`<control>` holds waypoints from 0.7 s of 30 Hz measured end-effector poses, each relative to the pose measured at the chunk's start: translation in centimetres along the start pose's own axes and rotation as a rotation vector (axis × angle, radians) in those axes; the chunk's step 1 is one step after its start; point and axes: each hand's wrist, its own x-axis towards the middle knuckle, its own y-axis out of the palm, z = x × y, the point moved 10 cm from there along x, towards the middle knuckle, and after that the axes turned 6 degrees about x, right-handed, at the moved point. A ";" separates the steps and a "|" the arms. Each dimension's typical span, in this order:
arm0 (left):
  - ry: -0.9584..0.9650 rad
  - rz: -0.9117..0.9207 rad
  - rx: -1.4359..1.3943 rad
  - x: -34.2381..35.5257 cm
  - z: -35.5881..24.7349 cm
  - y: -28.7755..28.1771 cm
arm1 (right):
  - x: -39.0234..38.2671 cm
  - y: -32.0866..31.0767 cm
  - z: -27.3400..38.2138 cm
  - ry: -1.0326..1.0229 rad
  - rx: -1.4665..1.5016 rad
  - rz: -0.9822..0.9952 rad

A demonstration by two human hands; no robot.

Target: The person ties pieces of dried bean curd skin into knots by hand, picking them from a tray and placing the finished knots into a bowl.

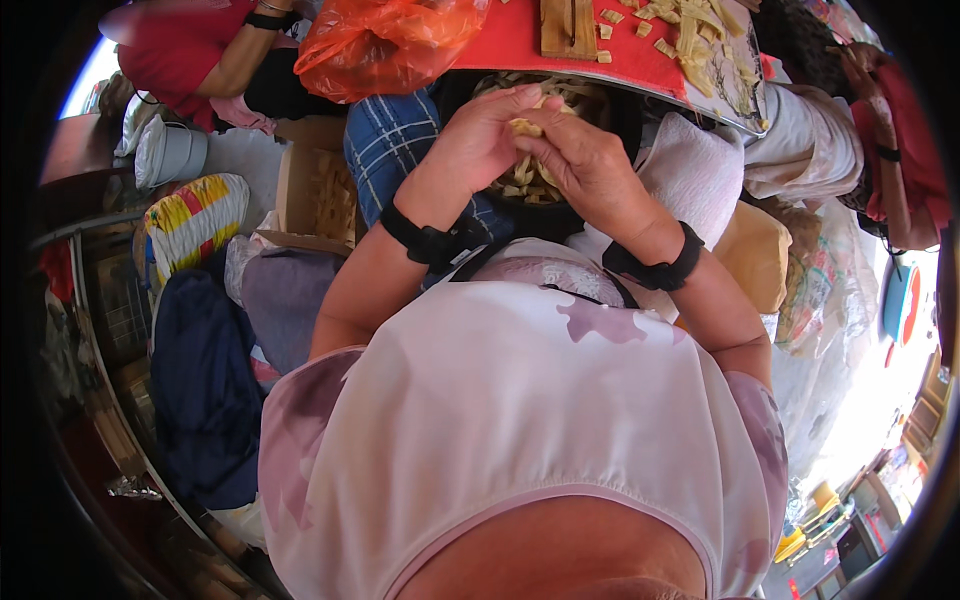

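Observation:
My left hand (484,142) and my right hand (590,162) meet above a dark round tub (628,130). Between the fingertips of both hands is a pale yellow strip (527,126), partly covered by the fingers. Both hands are closed on it, thumbs and fingers pinched together. Below them, many more pale yellow strips (530,188) lie in the tub; the hands hide part of this pile. Each wrist wears a black band.
Ahead is a red-topped table (520,45) with a wooden block (567,28), cut pieces and strips (697,40). An orange plastic bag (385,45) hangs over its left side. A cardboard box (300,190) stands left. Other people sit at far left and right.

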 end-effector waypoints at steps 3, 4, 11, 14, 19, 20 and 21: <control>0.091 -0.196 -0.019 -0.2 -1.0 -0.2 | 0.0 0.8 -1.9 0.181 0.193 0.074; 0.089 -0.197 -0.018 -0.1 -0.8 -0.3 | 0.0 0.9 -3.2 0.309 0.339 0.072; -0.016 -0.001 0.566 -0.6 0.3 2.9 | 1.1 -1.9 -5.0 0.324 0.210 -0.138; 0.871 -0.266 1.632 -3.8 -6.3 6.2 | 1.1 -2.1 -5.8 0.316 0.203 -0.161; 1.262 -0.391 1.386 -7.6 -9.1 8.9 | -1.6 4.0 -6.2 0.871 1.455 0.013; 1.262 -0.389 1.386 -7.6 -9.3 8.6 | -2.0 5.3 -4.9 0.948 1.747 0.094; 1.214 -0.332 1.398 -6.9 -9.2 8.3 | -1.7 5.3 -4.1 0.963 1.782 0.157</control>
